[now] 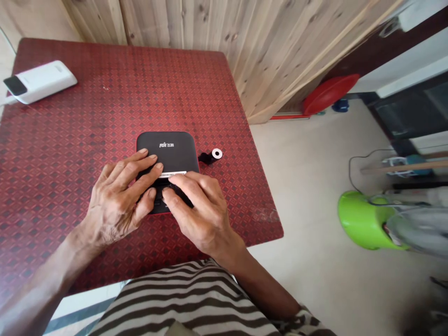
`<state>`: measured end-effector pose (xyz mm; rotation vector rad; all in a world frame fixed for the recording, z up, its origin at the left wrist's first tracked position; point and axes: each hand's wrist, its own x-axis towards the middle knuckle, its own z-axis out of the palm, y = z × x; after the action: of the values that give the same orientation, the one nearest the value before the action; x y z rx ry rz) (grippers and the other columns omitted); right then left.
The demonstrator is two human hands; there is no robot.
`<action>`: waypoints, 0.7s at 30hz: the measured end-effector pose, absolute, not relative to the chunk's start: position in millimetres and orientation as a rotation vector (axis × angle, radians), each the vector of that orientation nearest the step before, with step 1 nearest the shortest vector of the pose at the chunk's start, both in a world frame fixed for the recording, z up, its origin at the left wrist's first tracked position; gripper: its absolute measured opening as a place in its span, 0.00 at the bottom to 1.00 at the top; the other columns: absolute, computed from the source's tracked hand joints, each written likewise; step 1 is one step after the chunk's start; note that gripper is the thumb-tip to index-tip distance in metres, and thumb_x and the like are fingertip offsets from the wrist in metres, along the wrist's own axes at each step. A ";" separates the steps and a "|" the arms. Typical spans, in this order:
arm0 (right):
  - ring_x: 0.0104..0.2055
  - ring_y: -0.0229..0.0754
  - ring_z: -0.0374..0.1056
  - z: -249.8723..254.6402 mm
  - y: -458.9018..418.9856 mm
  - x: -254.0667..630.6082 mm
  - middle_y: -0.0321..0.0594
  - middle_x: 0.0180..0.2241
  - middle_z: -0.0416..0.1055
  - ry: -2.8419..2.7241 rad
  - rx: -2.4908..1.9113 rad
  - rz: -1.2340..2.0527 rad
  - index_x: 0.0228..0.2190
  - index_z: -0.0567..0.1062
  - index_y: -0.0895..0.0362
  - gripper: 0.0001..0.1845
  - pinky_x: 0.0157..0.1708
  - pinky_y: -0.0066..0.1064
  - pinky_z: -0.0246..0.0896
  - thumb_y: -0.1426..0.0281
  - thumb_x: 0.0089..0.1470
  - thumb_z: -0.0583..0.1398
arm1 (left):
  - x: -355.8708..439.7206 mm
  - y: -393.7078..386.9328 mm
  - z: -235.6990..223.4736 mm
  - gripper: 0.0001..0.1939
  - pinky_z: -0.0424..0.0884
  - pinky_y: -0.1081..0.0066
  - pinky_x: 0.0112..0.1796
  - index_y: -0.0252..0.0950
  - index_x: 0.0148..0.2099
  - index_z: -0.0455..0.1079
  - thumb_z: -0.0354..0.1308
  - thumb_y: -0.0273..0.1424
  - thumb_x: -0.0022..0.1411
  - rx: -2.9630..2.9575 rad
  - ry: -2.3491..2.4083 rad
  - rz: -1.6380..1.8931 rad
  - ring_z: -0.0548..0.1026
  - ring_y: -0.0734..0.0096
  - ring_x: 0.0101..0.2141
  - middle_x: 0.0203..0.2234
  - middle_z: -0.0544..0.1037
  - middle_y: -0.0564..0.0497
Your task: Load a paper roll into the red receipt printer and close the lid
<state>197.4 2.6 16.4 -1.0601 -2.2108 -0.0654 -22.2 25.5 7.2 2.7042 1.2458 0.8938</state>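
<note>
The black device (167, 156) lies flat on the table (122, 98), nearer the person's side than the far edge. Light lettering is noted on its far part and a thin red line along its rim. A white strip (180, 174) crosses it; on the near side of that strip is a darker section, partly hidden by the hands, whose details cannot be made out.

Left hand (119, 198): grip open, fingers spread and slightly bent. Several fingertips rest on the left part of the device, and the thumb is at its near part. The hand steadies the device but is not closed around it.

Right hand (205, 212): grip nearly closed, forefinger and thumb bent towards each other with a narrow gap at the tips. The forefinger is at the white strip, the thumb at the darker section. Whether anything thin is held between them cannot be told.

Just beyond the device's right side lies a short black strap (206, 158) with a white ring (217, 153) at its end. A white block (49, 81) with a dark end rests at the table's far left corner, well apart from the device; a white cable (10, 100) runs from it.

Wood panelling (196, 28) stands behind the table. To the right, on the pale floor (297, 186), are a green bin (362, 219) and a red basin (331, 94), the latter tilted.
</note>
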 end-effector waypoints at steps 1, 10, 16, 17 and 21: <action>0.53 0.45 0.75 15.7 1.9 196.8 0.46 0.50 0.83 -2.197 -1.076 -0.042 0.43 0.81 0.58 0.08 0.54 0.39 0.71 0.77 0.69 0.60 | -22.8 25.7 7.2 0.24 0.75 0.55 0.52 0.42 0.68 0.69 0.56 0.31 0.73 2.711 1.245 0.886 0.76 0.48 0.64 0.61 0.79 0.41; 0.46 0.44 0.79 19.5 2.0 193.4 0.43 0.47 0.85 -2.213 -1.114 0.004 0.41 0.80 0.58 0.08 0.50 0.37 0.72 0.78 0.68 0.60 | -24.4 23.1 0.2 0.23 0.76 0.52 0.55 0.41 0.67 0.71 0.54 0.30 0.72 2.690 1.244 0.930 0.75 0.47 0.65 0.61 0.79 0.40; 0.50 0.46 0.78 19.6 0.8 194.9 0.45 0.49 0.84 -2.271 -1.105 -0.009 0.43 0.80 0.59 0.09 0.54 0.39 0.73 0.77 0.69 0.59 | -24.1 17.4 1.9 0.22 0.71 0.47 0.64 0.46 0.67 0.72 0.54 0.32 0.74 2.397 1.212 1.005 0.72 0.49 0.67 0.63 0.78 0.44; 0.51 0.47 0.78 18.4 -0.1 195.2 0.46 0.49 0.84 -2.271 -1.090 -0.010 0.44 0.80 0.60 0.09 0.55 0.39 0.73 0.78 0.69 0.59 | -24.0 14.1 4.1 0.21 0.71 0.48 0.65 0.48 0.66 0.73 0.54 0.33 0.75 2.308 1.228 1.050 0.73 0.50 0.67 0.62 0.78 0.46; 0.51 0.46 0.79 12.4 -5.8 198.0 0.45 0.47 0.84 -2.204 -1.031 0.016 0.44 0.79 0.59 0.08 0.53 0.40 0.73 0.78 0.68 0.61 | -27.3 -0.8 5.6 0.18 0.74 0.48 0.61 0.52 0.63 0.75 0.58 0.38 0.74 1.864 1.496 1.302 0.79 0.56 0.57 0.57 0.81 0.49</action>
<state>198.0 -5.8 12.4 -1.0307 -2.2043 0.0159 -27.3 -0.8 5.6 1.8643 1.4958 1.3016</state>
